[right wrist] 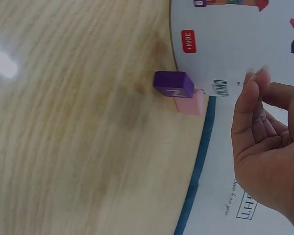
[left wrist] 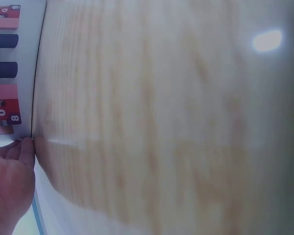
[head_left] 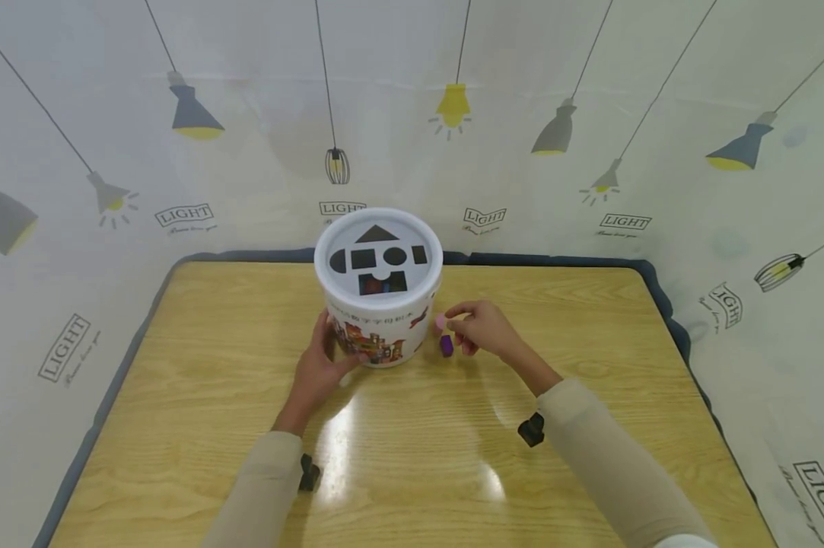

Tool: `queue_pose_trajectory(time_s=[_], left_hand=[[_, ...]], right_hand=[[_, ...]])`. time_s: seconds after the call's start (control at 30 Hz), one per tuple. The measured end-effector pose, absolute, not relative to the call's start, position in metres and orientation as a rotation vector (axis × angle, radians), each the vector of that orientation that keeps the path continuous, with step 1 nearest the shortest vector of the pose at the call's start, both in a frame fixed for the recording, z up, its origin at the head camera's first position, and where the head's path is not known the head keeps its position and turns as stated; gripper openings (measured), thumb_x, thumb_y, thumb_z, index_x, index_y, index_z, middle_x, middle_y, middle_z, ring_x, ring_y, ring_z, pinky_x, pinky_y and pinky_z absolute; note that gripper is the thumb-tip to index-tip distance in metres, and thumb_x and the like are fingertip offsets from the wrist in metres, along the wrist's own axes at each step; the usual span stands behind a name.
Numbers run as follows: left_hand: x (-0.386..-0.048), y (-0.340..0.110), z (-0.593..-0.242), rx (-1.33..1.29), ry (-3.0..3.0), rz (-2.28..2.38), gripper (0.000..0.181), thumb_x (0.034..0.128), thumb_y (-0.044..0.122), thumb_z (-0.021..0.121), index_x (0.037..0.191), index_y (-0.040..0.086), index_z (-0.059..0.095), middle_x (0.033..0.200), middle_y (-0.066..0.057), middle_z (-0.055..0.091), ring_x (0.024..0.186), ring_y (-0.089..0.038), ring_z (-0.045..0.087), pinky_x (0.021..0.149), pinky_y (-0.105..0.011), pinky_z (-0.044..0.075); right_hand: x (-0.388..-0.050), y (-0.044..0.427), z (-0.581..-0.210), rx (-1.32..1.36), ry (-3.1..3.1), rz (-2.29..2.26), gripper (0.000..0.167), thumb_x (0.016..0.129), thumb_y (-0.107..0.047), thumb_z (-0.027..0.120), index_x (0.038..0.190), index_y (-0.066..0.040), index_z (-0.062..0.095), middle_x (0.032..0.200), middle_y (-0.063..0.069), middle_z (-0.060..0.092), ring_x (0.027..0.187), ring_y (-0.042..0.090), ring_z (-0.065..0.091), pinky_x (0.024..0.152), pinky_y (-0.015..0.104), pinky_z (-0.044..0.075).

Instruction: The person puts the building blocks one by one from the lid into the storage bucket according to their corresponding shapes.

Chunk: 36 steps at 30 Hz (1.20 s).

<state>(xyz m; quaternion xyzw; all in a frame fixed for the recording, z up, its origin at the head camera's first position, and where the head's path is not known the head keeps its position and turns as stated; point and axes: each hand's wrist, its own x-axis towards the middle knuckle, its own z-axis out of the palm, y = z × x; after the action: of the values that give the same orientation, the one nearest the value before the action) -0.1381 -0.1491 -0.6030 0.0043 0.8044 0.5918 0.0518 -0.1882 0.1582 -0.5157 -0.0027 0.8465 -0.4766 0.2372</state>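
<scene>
A white bucket (head_left: 418, 323) with printed castle pictures stands upright on the table, its lid (head_left: 343, 283) cut with several shaped holes. My left hand (head_left: 318, 371) holds the bucket low on its left side, thumb across the front and fingers round the side. Right of the bucket, a purple block (right wrist: 173, 84) marked with a letter stands in front of a pink block (right wrist: 190, 104). My right hand (head_left: 481, 327) is beside these blocks, fingers curled and thumb and forefinger tips together. Nothing shows between those tips in the right wrist view (right wrist: 267, 132).
The wooden table (head_left: 199, 380) carries the bucket and blocks. Behind it and at both sides hangs a pale sheet (head_left: 261, 152) printed with lamps, meeting the table along a dark blue edge (head_left: 542, 260). A small dark device (head_left: 531, 430) is on the right sleeve.
</scene>
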Motion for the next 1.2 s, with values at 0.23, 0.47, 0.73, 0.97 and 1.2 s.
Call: queue_pose_trajectory(time_s=[0.23, 0.47, 0.73, 0.97, 1.2], left_hand=[[-0.138, -0.149, -0.604, 0.030, 2.439, 1.817, 0.106, 0.0760, 0.041, 0.082, 0.151, 0.050, 0.008, 0.160, -0.005, 0.024, 0.147, -0.021, 0.024, 0.121, -0.040, 0.024], [-0.139, -0.149, -0.604, -0.008, 2.452, 1.768, 0.107, 0.0743, 0.043, 0.082, 0.150, 0.051, 0.007, 0.161, -0.006, 0.022, 0.147, -0.021, 0.023, 0.120, -0.039, 0.025], [-0.140, -0.149, -0.605, -0.001, 2.458, 1.769, 0.107, 0.0749, 0.041, 0.083, 0.151, 0.050, 0.007, 0.161, -0.007, 0.022, 0.147, -0.022, 0.023, 0.120, -0.039, 0.025], [-0.139, -0.150, -0.605, 0.022, 2.456, 1.779, 0.107, 0.0756, 0.042, 0.082, 0.152, 0.049, 0.006, 0.161, -0.006, 0.022, 0.147, -0.022, 0.023, 0.120, -0.040, 0.025], [-0.139, -0.150, -0.606, 0.012, 2.462, 1.775, 0.108, 0.0749, 0.043, 0.082, 0.152, 0.048, 0.006, 0.161, -0.006, 0.023, 0.147, -0.021, 0.023, 0.121, -0.039, 0.024]], right_hand=[[-0.184, 0.160, -0.528, 0.028, 2.297, -1.281, 0.037, 0.095, -0.022, 0.062, 0.127, -0.004, 0.061, 0.072, 0.011, 0.064, 0.053, 0.016, 0.056, 0.052, 0.027, 0.055], [-0.181, 0.161, -0.538, -0.001, 2.280, -1.270, 0.039, 0.093, -0.016, 0.062, 0.130, -0.003, 0.060, 0.071, 0.011, 0.067, 0.053, 0.015, 0.060, 0.055, 0.034, 0.059], [-0.175, 0.161, -0.545, -0.047, 2.226, -1.242, 0.043, 0.093, -0.012, 0.061, 0.135, -0.002, 0.056, 0.074, 0.016, 0.068, 0.051, 0.016, 0.060, 0.055, 0.037, 0.060], [-0.172, 0.160, -0.554, -0.058, 2.198, -1.263, 0.045, 0.089, -0.005, 0.059, 0.134, -0.002, 0.055, 0.068, 0.013, 0.066, 0.048, 0.015, 0.059, 0.052, 0.036, 0.059], [-0.171, 0.158, -0.555, -0.049, 2.215, -1.254, 0.038, 0.088, -0.005, 0.060, 0.127, -0.003, 0.060, 0.068, 0.012, 0.066, 0.047, 0.015, 0.060, 0.052, 0.037, 0.060]])
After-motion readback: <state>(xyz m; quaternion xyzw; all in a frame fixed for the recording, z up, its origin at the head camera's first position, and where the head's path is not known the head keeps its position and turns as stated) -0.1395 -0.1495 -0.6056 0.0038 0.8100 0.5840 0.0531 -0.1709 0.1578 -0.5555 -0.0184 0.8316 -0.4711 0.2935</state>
